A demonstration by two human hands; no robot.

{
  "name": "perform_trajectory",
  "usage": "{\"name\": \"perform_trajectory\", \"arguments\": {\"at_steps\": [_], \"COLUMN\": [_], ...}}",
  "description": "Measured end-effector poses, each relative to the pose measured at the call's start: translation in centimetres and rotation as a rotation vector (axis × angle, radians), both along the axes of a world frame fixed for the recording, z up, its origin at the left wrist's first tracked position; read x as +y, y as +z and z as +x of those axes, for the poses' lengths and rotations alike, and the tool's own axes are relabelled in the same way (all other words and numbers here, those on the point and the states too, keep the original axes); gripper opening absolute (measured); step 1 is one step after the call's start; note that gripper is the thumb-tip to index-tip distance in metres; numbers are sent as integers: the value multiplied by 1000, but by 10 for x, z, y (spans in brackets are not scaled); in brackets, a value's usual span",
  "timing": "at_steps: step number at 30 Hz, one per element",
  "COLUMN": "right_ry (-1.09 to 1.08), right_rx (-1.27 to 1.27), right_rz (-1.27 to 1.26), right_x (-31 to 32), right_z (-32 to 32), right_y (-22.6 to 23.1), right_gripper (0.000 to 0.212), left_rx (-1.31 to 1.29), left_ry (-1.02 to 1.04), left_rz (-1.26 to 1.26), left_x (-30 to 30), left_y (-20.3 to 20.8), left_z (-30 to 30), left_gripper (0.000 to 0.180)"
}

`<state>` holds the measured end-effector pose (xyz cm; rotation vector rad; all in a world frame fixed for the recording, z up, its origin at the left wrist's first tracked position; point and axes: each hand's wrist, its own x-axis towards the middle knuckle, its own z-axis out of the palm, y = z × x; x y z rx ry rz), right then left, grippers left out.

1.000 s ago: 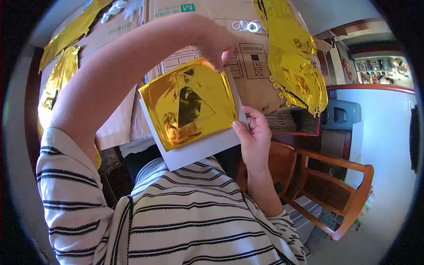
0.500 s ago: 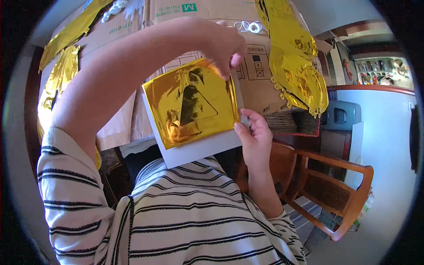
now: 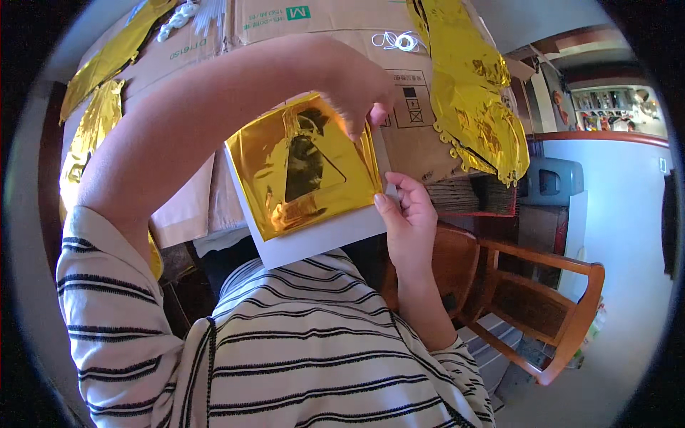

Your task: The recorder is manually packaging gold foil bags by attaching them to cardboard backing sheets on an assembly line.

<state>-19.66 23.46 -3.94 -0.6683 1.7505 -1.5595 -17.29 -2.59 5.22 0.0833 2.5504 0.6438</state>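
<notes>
A folded gold foil balloon (image 3: 271, 171), shiny and nearly square, lies over a white card (image 3: 300, 251) in front of my body. The card shows past the foil along the near and right sides. My left hand (image 3: 357, 89) reaches across from the left, its fingers bent down and closed on the far right edge of the foil; part of that grip is hidden behind the hand. Lower on the same right edge, my right hand (image 3: 410, 214) pinches foil and card between thumb and fingers.
Flat gold foil balloons (image 3: 471, 85) lie on the cardboard (image 3: 292, 27) at right, with another (image 3: 118, 60) at far left. A coil of white ribbon (image 3: 403, 41) and clear straws (image 3: 209, 18) rest at the back. A wooden chair (image 3: 535, 307) stands at right.
My left hand has slid slightly toward me along the foil's right edge, where the foil now bunches into a narrow fold. The right hand keeps its pinch.
</notes>
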Motion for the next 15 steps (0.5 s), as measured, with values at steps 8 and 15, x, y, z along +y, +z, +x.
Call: {"name": "perform_trajectory", "arguments": {"at_steps": [8,15], "right_ry": [32,69], "right_rx": [205,641], "right_rz": [163,362], "right_x": [-1,-7], "right_z": [-1,2], "right_y": [8,23], "right_gripper": [32,33], "left_rx": [-56,-12], "left_ry": [-7,-39], "left_rz": [11,-60], "left_x": [-7,-10], "left_y": [-2,-8], "left_z": [-4,-4], "left_gripper": [24,24]}}
